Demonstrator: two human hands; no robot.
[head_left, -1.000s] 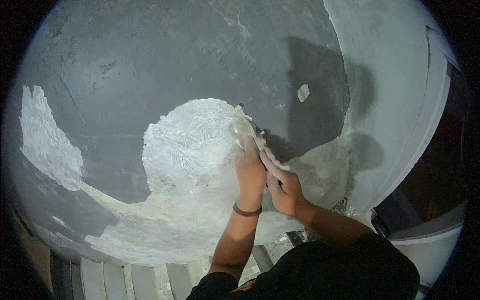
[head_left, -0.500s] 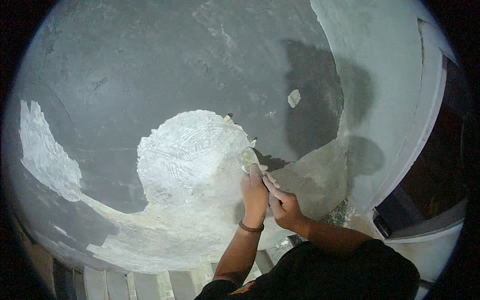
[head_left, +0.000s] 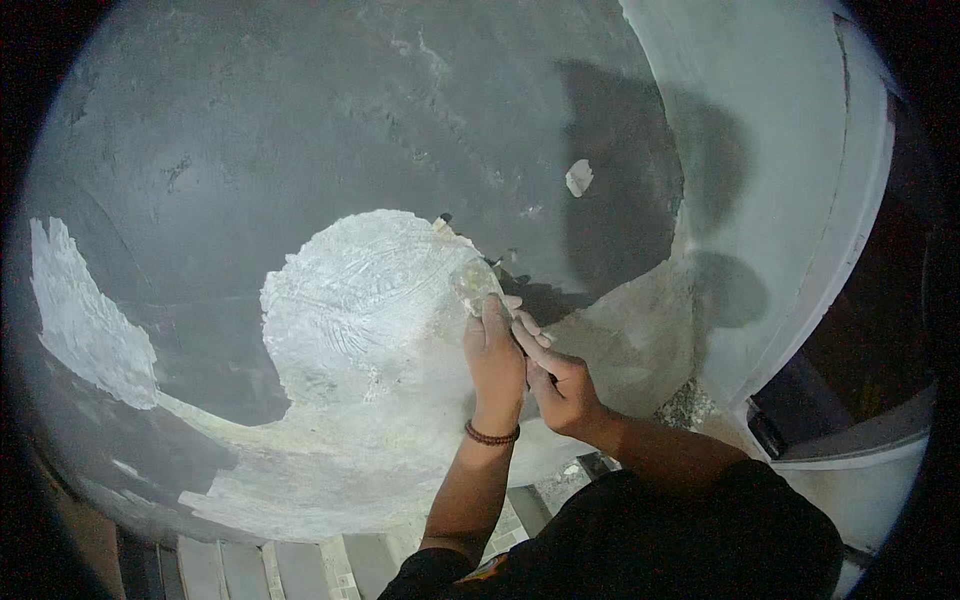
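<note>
In both hands, close together, is a putty knife whose pale, smeared blade [head_left: 472, 284] meets the right edge of a rough white round patch [head_left: 360, 290] on the dark grey wall [head_left: 300, 130]. My left hand [head_left: 495, 355] wraps the tool just behind the blade, thumb pointing up along it. My right hand [head_left: 565, 388] closes round it lower and to the right, fingers reaching past the left hand. Most of the handle is hidden by the hands. Small dark crumbs and a shadow lie by the blade's right side. Both hands look dusty.
A jagged white patch [head_left: 90, 320] is at the wall's left, and a small pale spot [head_left: 579, 178] is to the upper right. Stair steps [head_left: 245, 570] run along the bottom left. On the right stand a pale wall [head_left: 780, 180] and a dark framed opening [head_left: 860, 320].
Both hands and the putty knife have moved slightly up and left along the white patch's right edge. The view has shifted a little too. The grip looks the same.
</note>
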